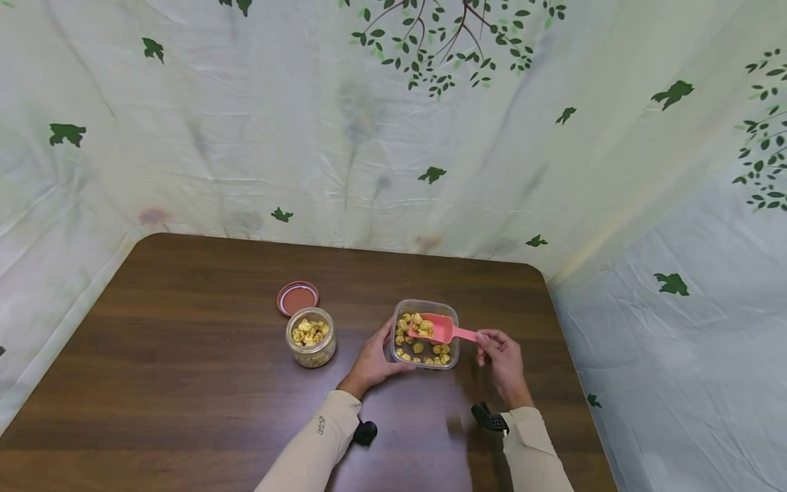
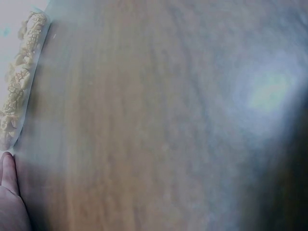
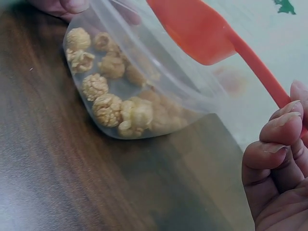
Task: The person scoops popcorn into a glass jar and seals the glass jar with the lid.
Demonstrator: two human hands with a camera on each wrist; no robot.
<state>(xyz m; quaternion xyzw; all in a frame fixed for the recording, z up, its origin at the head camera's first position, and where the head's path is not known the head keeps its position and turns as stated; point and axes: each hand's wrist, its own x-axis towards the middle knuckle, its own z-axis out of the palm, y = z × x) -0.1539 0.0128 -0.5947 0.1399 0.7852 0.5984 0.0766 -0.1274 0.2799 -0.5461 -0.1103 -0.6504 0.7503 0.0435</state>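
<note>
- Popcorn point(image 1: 423, 326) is sitting in your scoop point(image 1: 443, 329), over the tub point(image 1: 424, 306); the jar point(image 1: 311, 357) is standing to the left.
- Your left hand point(image 1: 372, 361) is gripping the tub; your right hand point(image 1: 503, 358) is pinching the scoop.
- You are probably scooping or tipping; either way, the next move is likely calling for a steady tub.
- Lettering point(image 1: 320, 424) is showing on your left sleeve point(image 1: 332, 437), too small to read.

no readable text, small dark lettering point(image 1: 320, 425) on the left sleeve point(image 1: 311, 447), too tiny to make out
</note>
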